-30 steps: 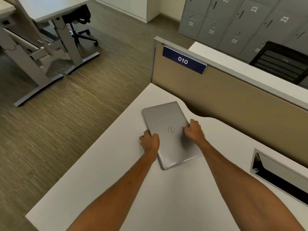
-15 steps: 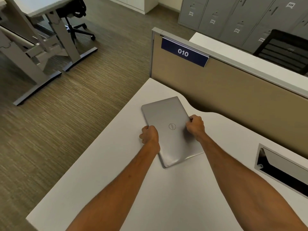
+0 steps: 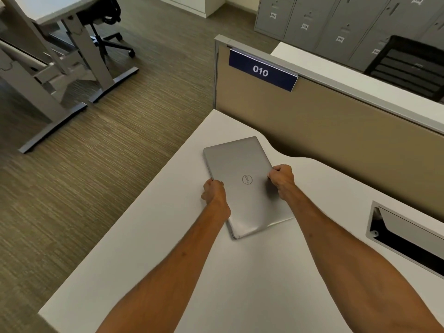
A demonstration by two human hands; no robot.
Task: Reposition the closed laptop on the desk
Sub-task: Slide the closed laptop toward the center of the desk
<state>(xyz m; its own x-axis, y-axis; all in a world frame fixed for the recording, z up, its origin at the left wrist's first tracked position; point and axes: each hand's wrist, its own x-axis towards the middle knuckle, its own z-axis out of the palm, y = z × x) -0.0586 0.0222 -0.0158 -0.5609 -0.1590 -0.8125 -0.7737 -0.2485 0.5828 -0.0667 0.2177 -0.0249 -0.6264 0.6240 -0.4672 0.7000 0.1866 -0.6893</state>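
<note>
I see a tan partition panel (image 3: pixel 336 140) along the far edge, carrying a dark blue sign (image 3: pixel 263 70) marked "010". A rectangular cable cutout (image 3: pixel 406 239) sits at right. Beyond the partition I note grey lockers (image 3: pixel 336 20) and a black chair (image 3: pixel 408 66). At upper left, another table (image 3: pixel 60 6) and a wheeled office chair (image 3: pixel 105 22) stand on striped carpet (image 3: pixel 96 176).

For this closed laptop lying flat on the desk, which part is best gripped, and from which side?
Best by its two long side edges, one hand from each side, as the left hand and right hand do now. The laptop lies flat and thin on the desk, so a grip across the middle should keep it balanced.
</note>
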